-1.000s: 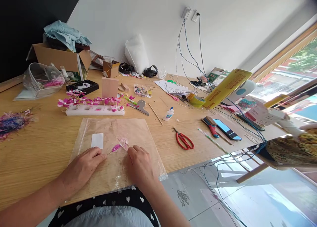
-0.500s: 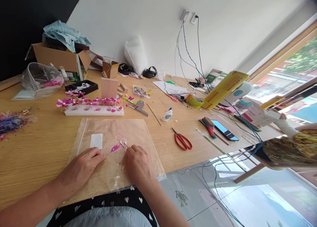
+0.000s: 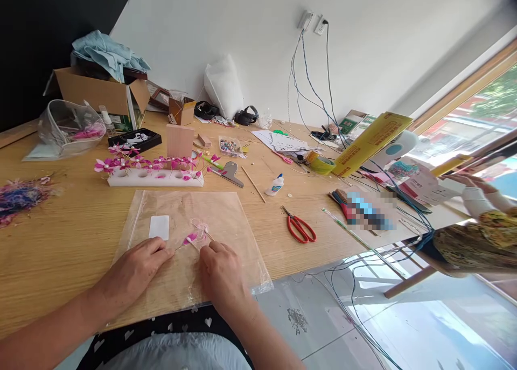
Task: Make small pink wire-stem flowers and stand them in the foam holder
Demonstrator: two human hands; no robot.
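A clear plastic bag (image 3: 230, 214) lies flat on the wooden table, with a white label (image 3: 159, 227) on it. My left hand (image 3: 141, 259) rests on the bag, thumb and finger closed on the thin stem of a pink petal (image 3: 189, 239). From the right, my right hand (image 3: 222, 267) pinches a cotton swab (image 3: 193, 244) whose white tip touches the petal. Another thin stick (image 3: 208, 233) pokes out above my right fingers, by a smear of pinkish threads.
Pink flowers stand in a white foam block (image 3: 157, 179) behind the bag. To the right are a glue bottle (image 3: 275, 185), red-handled pliers (image 3: 299, 227) and a wooden stick (image 3: 253, 185). A person's arms (image 3: 480, 195) show far right.
My right hand has moved slightly left, and the swab tip now touches the petal. My left hand still holds the stem. The view has shifted a little.
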